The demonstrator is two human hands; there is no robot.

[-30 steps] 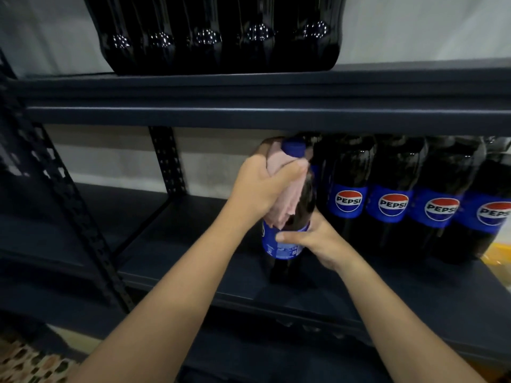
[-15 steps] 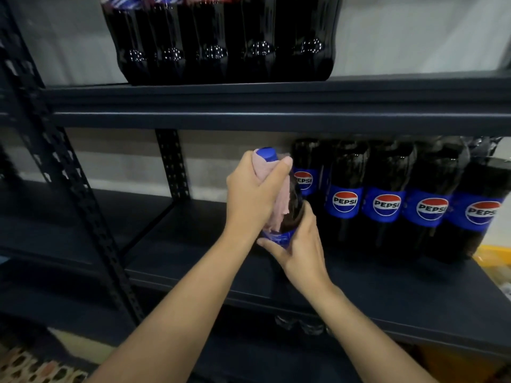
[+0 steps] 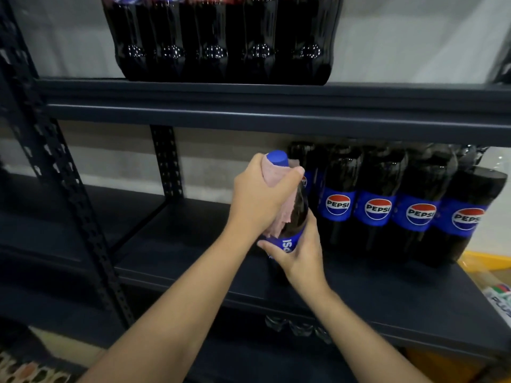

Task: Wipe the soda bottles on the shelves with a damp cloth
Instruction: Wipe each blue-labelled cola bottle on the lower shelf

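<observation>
Left hand (image 3: 258,200): fingers clenched round pink cloth (image 3: 273,175) at the bottle's neck, frame centre.
Right hand (image 3: 300,252): grasping dark blue-capped plastic Pepsi bottle (image 3: 294,217) at label.
Bottle: tilted over dark metal shelf (image 3: 387,294).

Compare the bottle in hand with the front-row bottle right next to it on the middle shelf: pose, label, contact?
The held bottle tilts left; the neighbouring bottle stands upright in its row. The held bottle's label is turned sideways, its lettering running vertically; the neighbour's Pepsi logo faces the camera. The left hand wraps a pink cloth round the held bottle's neck and the right hand grips its label band; no hand touches the neighbour. Both hold dark soda behind blue labels.
</observation>
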